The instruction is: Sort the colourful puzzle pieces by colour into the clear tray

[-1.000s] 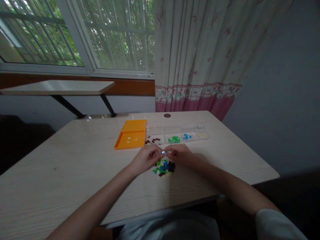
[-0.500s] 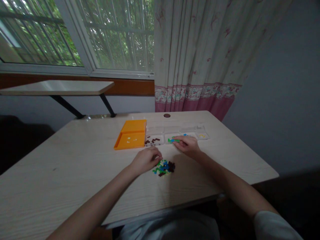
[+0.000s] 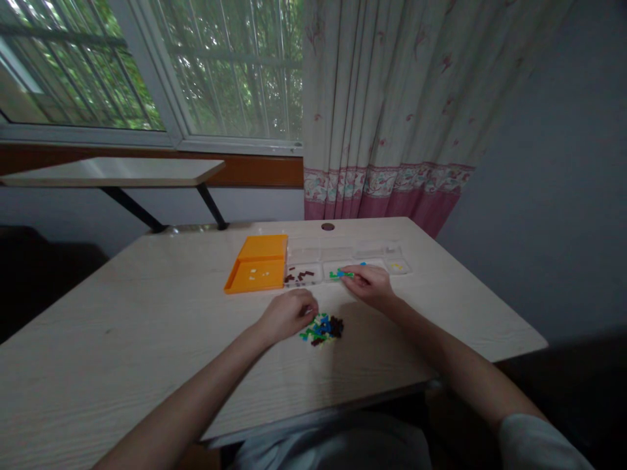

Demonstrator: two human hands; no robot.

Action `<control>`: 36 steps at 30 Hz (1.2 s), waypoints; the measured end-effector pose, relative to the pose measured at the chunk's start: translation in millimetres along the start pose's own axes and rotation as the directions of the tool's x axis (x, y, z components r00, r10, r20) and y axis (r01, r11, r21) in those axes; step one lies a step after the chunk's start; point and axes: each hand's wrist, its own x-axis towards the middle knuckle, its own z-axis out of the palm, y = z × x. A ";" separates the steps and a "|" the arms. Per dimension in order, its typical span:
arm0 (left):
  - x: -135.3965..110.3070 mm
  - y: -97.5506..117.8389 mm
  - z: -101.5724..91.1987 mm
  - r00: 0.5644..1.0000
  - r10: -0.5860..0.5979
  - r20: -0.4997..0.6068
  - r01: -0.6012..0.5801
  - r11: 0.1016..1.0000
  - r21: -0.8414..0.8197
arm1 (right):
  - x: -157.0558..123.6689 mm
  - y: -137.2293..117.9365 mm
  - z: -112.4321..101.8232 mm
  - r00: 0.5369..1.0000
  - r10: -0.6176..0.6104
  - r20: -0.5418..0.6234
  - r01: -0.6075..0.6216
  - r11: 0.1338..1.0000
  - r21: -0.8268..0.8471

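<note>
A small heap of mixed coloured bricks point(image 3: 323, 329) lies on the wooden table point(image 3: 147, 339). My left hand point(image 3: 288, 314) rests beside the heap's left edge, fingers curled, whatever they hold hidden. My right hand point(image 3: 369, 284) reaches over the clear sorting tray point(image 3: 343, 261), fingertips pinched at the compartment with green pieces point(image 3: 340, 274); I cannot make out what is in the pinch. Brown pieces point(image 3: 298, 277) lie in the tray's left compartment and yellow ones point(image 3: 396, 266) at its right end.
An orange lid point(image 3: 257, 263) lies open to the left of the tray, with a few tiny pale bits in it. A cable hole point(image 3: 328, 226) sits near the table's far edge. Behind are a curtain point(image 3: 392, 111), a window and a folding shelf point(image 3: 112, 171).
One second ago both hands met above the heap with a small pale piece between them. My right hand then moved forward to the tray's green compartment; my left hand stayed by the heap.
</note>
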 end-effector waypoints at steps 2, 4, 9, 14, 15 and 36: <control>-0.4 0.9 0.3 1.000 0.004 -0.010 -0.004 1.000 -0.016 | -0.2 0.7 -0.4 1.000 0.010 0.011 -0.010 1.000 -0.004; -0.8 1.2 0.3 0.999 0.004 -0.037 -0.006 0.999 -0.052 | 0.9 2.7 -2.7 0.999 0.012 0.031 -0.011 1.000 -0.014; -1.3 -1.1 0.2 0.990 -0.077 -0.119 0.053 0.980 -0.194 | 9.1 21.3 -17.9 0.980 0.112 0.165 -0.095 0.989 -0.110; -0.1 -6.4 4.7 0.974 -0.191 -0.125 0.130 0.913 -0.386 | 12.9 59.1 -26.9 0.867 0.430 0.254 -0.351 0.886 -0.302; 0.3 -7.2 5.7 0.971 -0.203 -0.126 0.136 0.903 -0.407 | 12.2 65.8 -26.8 0.843 0.470 0.262 -0.377 0.863 -0.337; 8.3 -10.6 8.5 0.925 -0.353 -0.141 0.166 0.708 -0.687 | 8.6 23.2 -9.1 0.868 0.389 0.310 -0.300 0.906 -0.297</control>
